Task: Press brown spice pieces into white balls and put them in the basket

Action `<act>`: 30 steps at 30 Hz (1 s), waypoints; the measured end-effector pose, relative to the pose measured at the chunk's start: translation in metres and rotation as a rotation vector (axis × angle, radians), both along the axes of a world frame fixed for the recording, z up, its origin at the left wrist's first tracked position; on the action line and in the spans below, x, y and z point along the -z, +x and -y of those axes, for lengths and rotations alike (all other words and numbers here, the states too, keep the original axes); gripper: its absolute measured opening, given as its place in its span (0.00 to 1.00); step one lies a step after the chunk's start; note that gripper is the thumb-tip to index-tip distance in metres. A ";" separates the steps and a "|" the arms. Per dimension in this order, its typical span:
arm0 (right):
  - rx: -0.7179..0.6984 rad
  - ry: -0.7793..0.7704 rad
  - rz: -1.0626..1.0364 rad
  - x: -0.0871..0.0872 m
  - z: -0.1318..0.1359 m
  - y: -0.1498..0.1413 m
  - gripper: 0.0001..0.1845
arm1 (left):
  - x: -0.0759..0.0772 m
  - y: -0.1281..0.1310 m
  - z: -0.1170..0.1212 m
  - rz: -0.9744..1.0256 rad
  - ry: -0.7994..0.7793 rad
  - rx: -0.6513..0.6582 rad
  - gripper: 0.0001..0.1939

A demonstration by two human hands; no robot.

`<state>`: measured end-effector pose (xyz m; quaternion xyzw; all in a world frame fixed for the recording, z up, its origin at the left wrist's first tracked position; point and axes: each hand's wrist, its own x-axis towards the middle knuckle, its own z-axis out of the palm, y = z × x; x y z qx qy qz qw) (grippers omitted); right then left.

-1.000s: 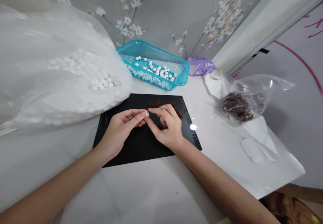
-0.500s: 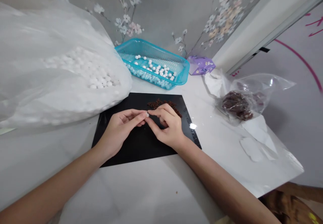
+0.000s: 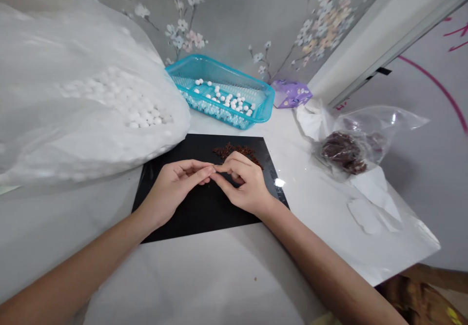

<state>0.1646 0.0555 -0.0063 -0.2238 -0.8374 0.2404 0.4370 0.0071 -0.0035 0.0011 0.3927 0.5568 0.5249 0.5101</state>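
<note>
Above a black mat (image 3: 190, 215), my left hand (image 3: 173, 183) pinches a small white ball between thumb and fingers; the fingertips now cover nearly all of it. My right hand (image 3: 246, 181) meets it from the other side, its thumb and index finger pressed together at the same spot. Whatever lies between the right fingertips is too small to make out. Just behind the right hand, a loose pile of small reddish-brown pieces (image 3: 230, 150) lies on the mat, partly hidden by that hand.
A large translucent bag (image 3: 73, 134) full of white balls bulges at the left. Behind the mat stands a blue plastic basket (image 3: 268, 112) with several white balls. A purple packet (image 3: 292, 93) and a clear bag of brown material (image 3: 343, 152) are on the right.
The fingertips of both hands have closed together over the white ball, which showed between them before. The right hand has shifted very slightly; the surroundings stay the same.
</note>
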 end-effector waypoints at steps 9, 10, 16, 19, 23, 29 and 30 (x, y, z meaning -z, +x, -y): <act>0.147 0.058 -0.048 0.003 0.008 -0.007 0.03 | -0.003 0.002 -0.001 0.112 -0.044 -0.038 0.08; 0.170 0.061 -0.049 0.003 0.009 -0.008 0.04 | -0.003 0.002 -0.001 0.132 -0.047 -0.043 0.08; 0.261 0.020 -0.023 0.003 0.010 -0.008 0.13 | -0.004 0.002 -0.002 0.167 -0.066 -0.033 0.08; 0.258 0.017 -0.019 0.003 0.010 -0.008 0.12 | -0.004 0.003 -0.002 0.174 -0.063 -0.031 0.08; 0.251 0.024 -0.005 0.003 0.008 -0.009 0.12 | -0.004 0.004 -0.003 0.180 -0.053 -0.020 0.08; 0.216 0.057 -0.025 0.003 0.008 -0.009 0.07 | -0.004 0.003 -0.003 0.219 -0.064 -0.012 0.09; 0.223 0.063 -0.026 0.003 0.008 -0.009 0.07 | -0.004 0.002 -0.003 0.236 -0.064 -0.012 0.10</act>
